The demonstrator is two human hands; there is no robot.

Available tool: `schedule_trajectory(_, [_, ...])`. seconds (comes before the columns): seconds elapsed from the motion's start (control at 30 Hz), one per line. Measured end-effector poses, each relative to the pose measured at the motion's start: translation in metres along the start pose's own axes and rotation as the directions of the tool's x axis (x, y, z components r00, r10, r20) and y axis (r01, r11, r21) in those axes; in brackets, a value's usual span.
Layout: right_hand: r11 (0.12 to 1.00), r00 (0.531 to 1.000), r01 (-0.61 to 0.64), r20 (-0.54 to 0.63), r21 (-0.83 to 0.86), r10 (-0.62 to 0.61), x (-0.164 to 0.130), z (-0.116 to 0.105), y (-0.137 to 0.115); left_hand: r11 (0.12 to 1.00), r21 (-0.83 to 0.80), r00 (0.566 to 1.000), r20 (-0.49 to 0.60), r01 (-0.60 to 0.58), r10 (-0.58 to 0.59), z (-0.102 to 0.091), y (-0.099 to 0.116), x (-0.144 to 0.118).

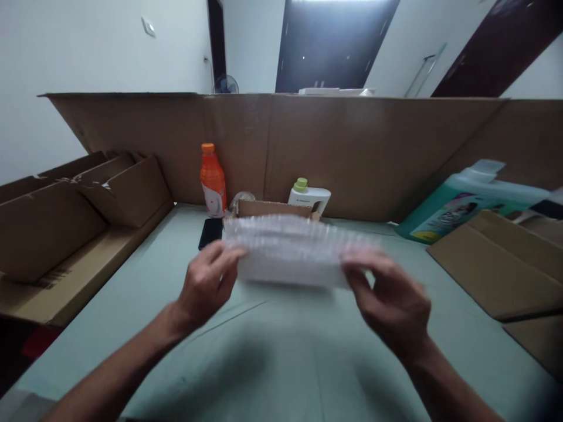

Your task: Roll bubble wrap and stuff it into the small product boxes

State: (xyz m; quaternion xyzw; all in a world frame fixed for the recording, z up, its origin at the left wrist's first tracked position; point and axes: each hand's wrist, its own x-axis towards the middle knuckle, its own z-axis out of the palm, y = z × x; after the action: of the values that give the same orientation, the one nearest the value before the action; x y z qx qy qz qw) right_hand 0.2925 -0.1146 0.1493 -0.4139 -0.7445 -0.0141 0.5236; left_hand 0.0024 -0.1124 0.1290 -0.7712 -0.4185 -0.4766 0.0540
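My left hand (206, 284) and my right hand (389, 299) hold the two ends of a folded sheet of clear bubble wrap (292, 252) above the pale green table (272, 357). The wrap is blurred. Just behind it sits a small open cardboard box (272, 208), partly hidden by the wrap. A black phone (210, 232) lies flat on the table beside my left hand's fingers.
An orange bottle (213, 181) and a white bottle with a green cap (309, 196) stand at the back against a tall cardboard wall (352, 152). A large teal jug (461, 202) lies at right. Flattened cardboard (492, 264) at right, folded boxes (65, 228) at left.
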Motion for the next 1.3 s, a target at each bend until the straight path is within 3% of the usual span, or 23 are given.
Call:
schedule_trajectory(0.07, [0.998,0.998,-0.009,-0.056,-0.065,0.005,0.048,0.006,0.013,0.997,0.082,1.000,-0.001,-0.015,0.015,0.004,-0.015,0.052])
schedule_trajectory(0.13, [0.993,0.995,-0.055,0.073,-0.105,0.063,0.086,0.019,0.032,0.988,0.130,0.981,0.169,0.078,-0.100,0.014,-0.033,0.095])
schedule_trajectory(0.17, [0.987,0.973,-0.078,0.204,-0.141,0.106,0.100,0.026,0.041,0.979,0.158,0.937,0.301,0.133,-0.176,0.019,-0.043,0.111])
schedule_trajectory(0.2, [0.976,0.920,-0.080,0.361,-0.203,0.151,0.111,0.033,0.051,0.967,0.185,0.872,0.428,0.173,-0.238,0.025,-0.051,0.124])
schedule_trajectory(0.23, [0.959,0.839,-0.055,0.508,-0.277,0.195,0.119,0.040,0.058,0.958,0.210,0.798,0.534,0.194,-0.278,0.031,-0.059,0.133])
schedule_trajectory(0.3, [0.919,0.671,0.050,0.695,-0.392,0.260,0.128,0.053,0.068,0.956,0.230,0.680,0.672,0.184,-0.293,0.044,-0.071,0.142])
schedule_trajectory(0.37, [0.895,0.585,0.131,0.762,-0.426,0.277,0.130,0.064,0.072,0.963,0.221,0.605,0.750,0.152,-0.268,0.055,-0.077,0.144])
schedule_trajectory(0.53, [0.908,0.512,0.174,0.822,-0.381,0.247,0.133,0.087,0.071,0.975,0.194,0.449,0.866,0.106,-0.221,0.074,-0.080,0.149])
schedule_trajectory(0.63, [0.913,0.492,0.173,0.836,-0.369,0.244,0.133,0.085,0.074,0.973,0.210,0.408,0.884,0.092,-0.229,0.068,-0.081,0.154])
schedule_trajectory(0.7, [0.910,0.522,0.174,0.819,-0.376,0.239,0.132,0.074,0.077,0.966,0.249,0.444,0.859,0.072,-0.255,0.056,-0.083,0.154])
schedule_trajectory(0.8, [0.912,0.654,0.166,0.734,-0.374,0.182,0.132,0.060,0.081,0.950,0.313,0.590,0.763,0.021,-0.264,0.038,-0.083,0.149])
schedule_trajectory(0.83, [0.921,0.671,0.158,0.723,-0.355,0.163,0.132,0.059,0.081,0.950,0.313,0.626,0.737,0.016,-0.253,0.035,-0.082,0.148])
schedule_trajectory(0.9, [0.946,0.619,0.135,0.771,-0.293,0.151,0.135,0.064,0.080,0.964,0.265,0.634,0.741,0.027,-0.222,0.035,-0.080,0.146])
schedule_trajectory(1.0, [0.970,0.473,0.093,0.867,-0.224,0.155,0.139,0.073,0.074,0.983,0.169,0.557,0.811,0.070,-0.179,0.039,-0.077,0.145])
schedule_trajectory(1.03, [0.975,0.479,0.073,0.865,-0.208,0.148,0.139,0.071,0.072,0.986,0.151,0.577,0.800,0.073,-0.165,0.038,-0.077,0.142])
schedule_trajectory(1.07, [0.980,0.535,0.045,0.833,-0.193,0.139,0.137,0.066,0.070,0.988,0.133,0.642,0.752,0.074,-0.149,0.034,-0.077,0.137])
schedule_trajectory(1.1, [0.984,0.626,0.005,0.768,-0.179,0.136,0.132,0.057,0.069,0.990,0.113,0.739,0.660,0.082,-0.136,0.028,-0.077,0.129])
schedule_trajectory(1.17, [0.982,0.829,-0.089,0.534,-0.168,0.166,0.114,0.031,0.070,0.992,0.071,0.919,0.375,0.106,-0.124,0.013,-0.080,0.103])
schedule_trajectory(1.2, [0.975,0.891,-0.138,0.407,-0.177,0.200,0.101,0.017,0.071,0.991,0.049,0.965,0.229,0.123,-0.131,0.006,-0.081,0.087])
schedule_trajectory(1.23, [0.965,0.918,-0.181,0.318,-0.191,0.236,0.085,0.005,0.074,0.989,0.030,0.980,0.134,0.147,-0.150,0.001,-0.083,0.069])
schedule_trajectory(1.3, [0.945,0.916,-0.255,0.262,-0.207,0.304,0.051,-0.011,0.082,0.977,-0.005,0.975,0.060,0.215,-0.215,-0.002,-0.088,0.033])
